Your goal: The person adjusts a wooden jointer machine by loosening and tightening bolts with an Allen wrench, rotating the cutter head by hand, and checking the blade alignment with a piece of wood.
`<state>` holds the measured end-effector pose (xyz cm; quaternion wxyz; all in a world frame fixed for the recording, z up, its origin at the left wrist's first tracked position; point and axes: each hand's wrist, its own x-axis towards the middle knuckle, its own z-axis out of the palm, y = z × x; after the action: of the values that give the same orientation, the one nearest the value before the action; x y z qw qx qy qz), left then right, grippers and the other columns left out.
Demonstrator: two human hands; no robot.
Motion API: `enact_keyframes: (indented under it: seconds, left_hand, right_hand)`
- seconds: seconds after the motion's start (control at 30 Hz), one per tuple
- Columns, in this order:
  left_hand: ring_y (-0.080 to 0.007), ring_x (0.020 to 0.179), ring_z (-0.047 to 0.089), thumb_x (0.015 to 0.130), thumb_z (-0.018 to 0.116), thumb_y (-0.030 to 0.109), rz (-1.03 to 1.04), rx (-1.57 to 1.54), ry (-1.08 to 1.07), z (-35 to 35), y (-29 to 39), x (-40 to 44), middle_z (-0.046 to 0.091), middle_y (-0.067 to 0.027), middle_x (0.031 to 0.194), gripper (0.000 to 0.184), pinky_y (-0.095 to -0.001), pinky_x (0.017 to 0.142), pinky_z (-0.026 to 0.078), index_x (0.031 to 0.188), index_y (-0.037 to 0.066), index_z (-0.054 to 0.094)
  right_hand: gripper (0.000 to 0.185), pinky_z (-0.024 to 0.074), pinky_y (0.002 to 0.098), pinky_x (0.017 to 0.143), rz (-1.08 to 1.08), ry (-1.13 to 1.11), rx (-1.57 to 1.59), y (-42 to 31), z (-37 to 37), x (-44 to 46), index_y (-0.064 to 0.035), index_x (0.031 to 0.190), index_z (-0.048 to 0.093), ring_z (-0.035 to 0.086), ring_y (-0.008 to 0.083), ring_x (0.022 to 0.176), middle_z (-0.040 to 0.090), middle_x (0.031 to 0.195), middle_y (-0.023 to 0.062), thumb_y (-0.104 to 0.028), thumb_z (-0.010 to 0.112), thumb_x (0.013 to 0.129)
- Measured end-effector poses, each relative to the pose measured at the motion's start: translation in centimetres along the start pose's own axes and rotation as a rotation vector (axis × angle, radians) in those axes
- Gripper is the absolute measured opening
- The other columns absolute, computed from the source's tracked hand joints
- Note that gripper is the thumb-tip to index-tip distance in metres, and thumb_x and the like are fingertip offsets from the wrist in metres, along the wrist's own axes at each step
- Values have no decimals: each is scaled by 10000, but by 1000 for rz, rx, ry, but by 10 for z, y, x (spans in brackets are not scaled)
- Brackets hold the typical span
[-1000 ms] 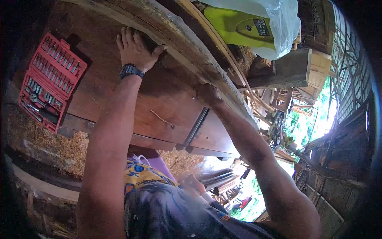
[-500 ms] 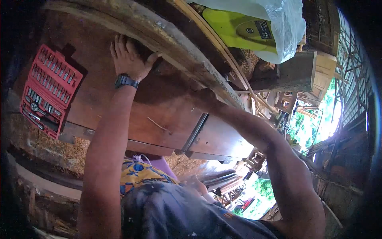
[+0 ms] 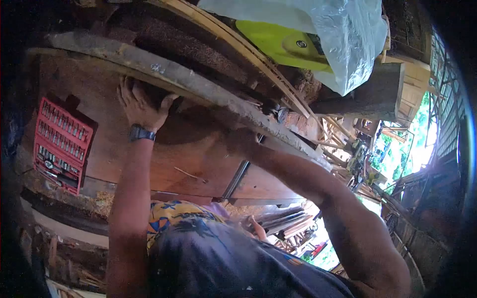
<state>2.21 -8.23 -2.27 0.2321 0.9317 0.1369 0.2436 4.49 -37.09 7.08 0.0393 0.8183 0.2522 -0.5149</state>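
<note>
My left hand (image 3: 144, 107), with a dark watch at the wrist, lies flat on a reddish-brown wooden panel (image 3: 149, 166), fingers and thumb spread, close to a long raised beam (image 3: 186, 79). My right hand (image 3: 241, 141) is on or just over the same panel, to the right of the left one; it is dark and blurred, and its fingers cannot be made out. A dark strip (image 3: 234, 181) crosses the panel beside the right forearm. At the panel's left end lies an open red case of sockets (image 3: 63, 141).
Beyond the beam, clear plastic (image 3: 348, 44) partly covers a yellow-green object (image 3: 278, 44). Thin wooden strips (image 3: 248, 47) run alongside. A thin stick (image 3: 190, 175) lies on the panel. Stacked boards (image 3: 285, 221) and a blurred skin-coloured shape (image 3: 257, 228) show past my shirt.
The view has shifted, so the panel and case appear lower. My right hand has moved left along the panel, and its forearm now crosses the dark strip. My left hand stays flat near the beam.
</note>
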Motion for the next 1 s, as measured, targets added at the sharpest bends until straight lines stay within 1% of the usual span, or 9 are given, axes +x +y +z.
enact_keyframes:
  seconds: [0.23, 0.33, 0.37, 0.43, 0.57, 0.63, 0.73, 0.8, 1.0]
  left_hand:
    - [-505, 1410, 266, 779, 600, 784, -3, 22, -59, -2, -2, -8, 301, -307, 1478, 1067, -709, 1107, 253, 1444, 10, 289]
    - [-499, 1425, 238, 788, 583, 787, 95, 15, 64, 7, -7, -7, 291, -312, 1485, 1081, -702, 1129, 222, 1448, -16, 283]
    - [-497, 1428, 232, 786, 578, 792, 34, 12, 7, 7, -4, -8, 289, -313, 1487, 1102, -701, 1134, 213, 1453, -30, 274]
    - [-494, 1435, 218, 781, 570, 804, -69, -2, -95, -11, 10, 3, 285, -316, 1491, 1142, -699, 1145, 194, 1463, -57, 255]
    - [-424, 1479, 180, 789, 564, 798, -163, 58, -152, -12, 11, 0, 247, -288, 1548, 1164, -597, 1207, 167, 1497, -70, 246]
    - [-425, 1477, 197, 779, 597, 776, -72, 26, -179, -16, -5, -5, 252, -283, 1559, 1153, -563, 1215, 160, 1503, -59, 268]
    - [-398, 1485, 198, 795, 601, 752, -55, 30, -253, -29, -16, -4, 264, -268, 1566, 1118, -532, 1225, 148, 1508, -46, 279]
    - [-381, 1492, 193, 810, 595, 741, -71, 44, -299, -30, -10, -3, 265, -256, 1570, 1097, -518, 1230, 149, 1510, -42, 274]
    - [-363, 1496, 198, 836, 569, 734, -91, 87, -342, -33, -6, 3, 259, -239, 1580, 1067, -502, 1234, 155, 1515, -32, 270]
  right_hand:
    - [594, 536, 452, 916, 138, 8, 92, 1, 11, -3, -127, 1424, 488, 657, 328, 1079, 620, 1254, 158, -451, 568, 933]
    - [605, 533, 447, 935, 283, 12, 75, -6, 13, -12, -132, 1427, 488, 649, 328, 1105, 610, 1294, 150, -468, 569, 931]
    - [646, 519, 421, 988, 361, -26, -53, -11, 9, -12, -156, 1456, 475, 615, 327, 1191, 569, 1408, 103, -504, 585, 922]
    - [649, 500, 432, 1010, 510, 94, 90, -7, 28, -2, -141, 1428, 503, 610, 335, 1195, 570, 1399, 120, -528, 582, 913]
    - [648, 486, 453, 1017, 433, 292, -6, 18, 44, 19, -109, 1367, 556, 615, 352, 1177, 604, 1329, 158, -561, 568, 902]
    - [655, 478, 463, 1021, 277, 392, -180, 44, 58, 33, -93, 1336, 583, 617, 360, 1168, 622, 1294, 177, -578, 561, 897]
    - [672, 467, 478, 1026, 197, 338, -322, 47, 47, 14, -69, 1290, 623, 621, 373, 1155, 648, 1242, 206, -603, 551, 889]
    - [772, 432, 484, 1076, 340, 83, -252, 18, 20, -19, -87, 1347, 589, 594, 374, 1207, 624, 1309, 195, -674, 591, 846]
    - [805, 427, 507, 1071, 267, 321, -108, 8, 21, -30, -127, 1384, 553, 596, 383, 1205, 638, 1289, 190, -695, 620, 817]
